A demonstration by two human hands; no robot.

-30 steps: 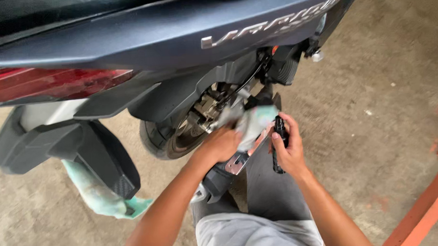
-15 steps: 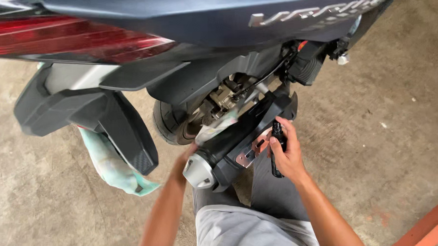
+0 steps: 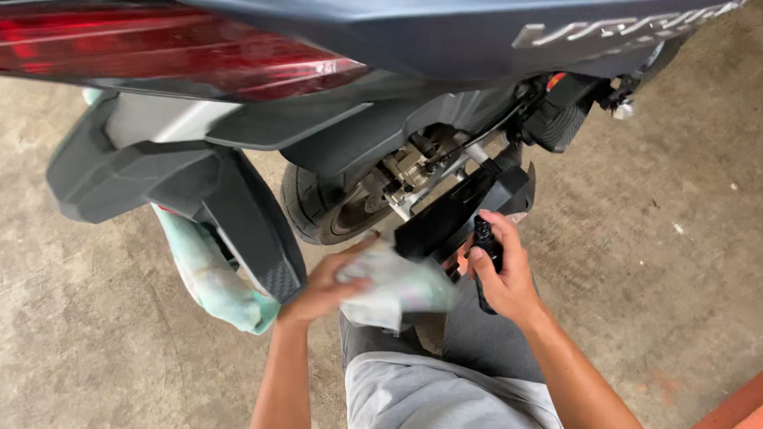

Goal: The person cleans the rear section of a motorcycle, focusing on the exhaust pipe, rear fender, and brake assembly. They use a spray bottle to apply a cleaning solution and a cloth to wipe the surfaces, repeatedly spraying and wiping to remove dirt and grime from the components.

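Hanging at the far left beside the black mudguard (image 3: 255, 236) is a pale green rag (image 3: 210, 280). Next, the left hand (image 3: 321, 288) clutches a light cloth (image 3: 392, 286), blurred, against the near end of the black exhaust (image 3: 462, 212) below the rear tyre (image 3: 322, 208). Further right, the right hand (image 3: 506, 273) grips a small black bottle (image 3: 486, 249) touching the exhaust.

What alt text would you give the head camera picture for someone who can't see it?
Seen from above, a person's left hand presses a pale cloth against the black exhaust of a dark scooter, while the right hand holds a small black bottle. A green rag hangs behind the rear mudguard, above a concrete floor.
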